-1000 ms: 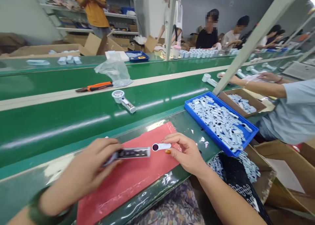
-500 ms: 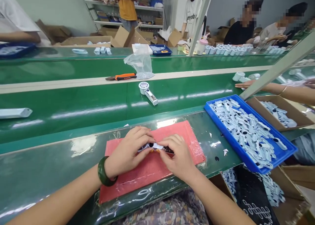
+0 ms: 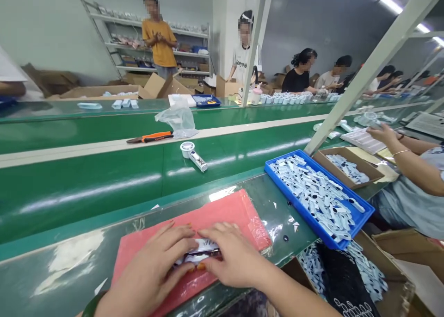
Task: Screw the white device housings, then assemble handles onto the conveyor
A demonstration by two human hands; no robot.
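Over the red mat (image 3: 145, 245), both hands are closed on a small handheld fan (image 3: 207, 245), most of it hidden by fingers. Dark printing shows on its whitish handle, and a pale blue piece lies along the near side. My left hand (image 3: 152, 261) wraps its left end, thumb along the near edge. Gripping the right end is my right hand (image 3: 232, 257), thumb and fingers on opposite sides. Another handheld fan (image 3: 193, 156), its handle's inside exposed, lies on the green conveyor belt (image 3: 104, 187) beyond the mat.
To the right stands a blue tray (image 3: 268, 171) heaped with pale blue covers, beside a cardboard box (image 3: 321, 157) of similar parts. Pliers (image 3: 151, 137) and a plastic bag (image 3: 178, 118) lie across the belt. A co-worker's arm (image 3: 398, 143) is at right; a slanted post (image 3: 360, 85) rises there.
My view has tilted up and shifted, so the scene sits lower and further left. The fan has turned in my hands, and its printed side now shows.
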